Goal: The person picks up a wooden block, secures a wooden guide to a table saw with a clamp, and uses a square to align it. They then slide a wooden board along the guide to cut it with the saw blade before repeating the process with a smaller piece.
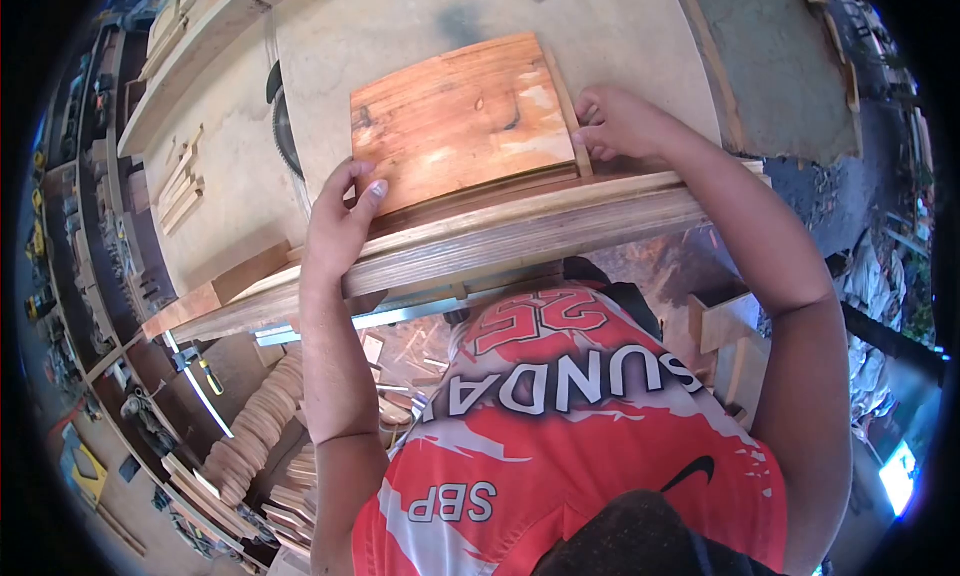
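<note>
A flat, reddish-brown wooden board (455, 121) lies on the pale plywood table of a saw. My left hand (342, 216) grips the board's near left corner, thumb on top and fingers curled at the edge. Along the board's right edge runs a narrow wooden strip (563, 91). My right hand (625, 124) is at this strip with fingers bent and thumb against it; its fingertips are partly hidden. Left of the board, a round saw blade (286, 136) stands up through a slot in the table.
A thick wooden rail (520, 216) runs along the table's near edge. Several thin offcuts (182, 191) lie left of the blade. A long wooden beam (200, 61) crosses the far left. Below are stacked curved wood pieces (255, 426) and tool-filled shelves (85, 246).
</note>
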Action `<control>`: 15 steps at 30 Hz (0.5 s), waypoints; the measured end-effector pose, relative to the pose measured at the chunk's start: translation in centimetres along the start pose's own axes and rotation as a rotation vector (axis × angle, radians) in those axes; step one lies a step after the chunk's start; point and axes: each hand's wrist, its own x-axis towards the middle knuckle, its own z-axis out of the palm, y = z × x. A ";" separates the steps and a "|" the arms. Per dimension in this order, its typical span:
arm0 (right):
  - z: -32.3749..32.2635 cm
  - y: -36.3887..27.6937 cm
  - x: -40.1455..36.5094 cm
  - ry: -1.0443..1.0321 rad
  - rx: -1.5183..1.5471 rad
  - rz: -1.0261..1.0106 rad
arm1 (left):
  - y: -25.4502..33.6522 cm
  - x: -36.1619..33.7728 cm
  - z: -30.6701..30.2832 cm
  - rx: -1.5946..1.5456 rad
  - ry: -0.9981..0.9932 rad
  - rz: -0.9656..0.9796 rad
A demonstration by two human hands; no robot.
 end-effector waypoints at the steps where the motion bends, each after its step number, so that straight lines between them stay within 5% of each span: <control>1: 0.1 -0.1 0.1 -0.002 -0.002 -0.001 | -0.1 -0.1 0.0 -0.002 0.002 -0.001; 6: 0.3 -0.6 0.5 -0.034 -0.047 0.023 | -1.3 -0.1 0.0 0.117 0.050 0.168; 13: 0.5 -1.5 -0.3 0.007 0.010 -0.050 | 0.2 0.1 0.1 0.172 -0.006 0.065; 15: 0.8 -0.5 0.6 -0.035 -0.110 -0.139 | 0.7 0.9 1.1 0.542 0.111 0.275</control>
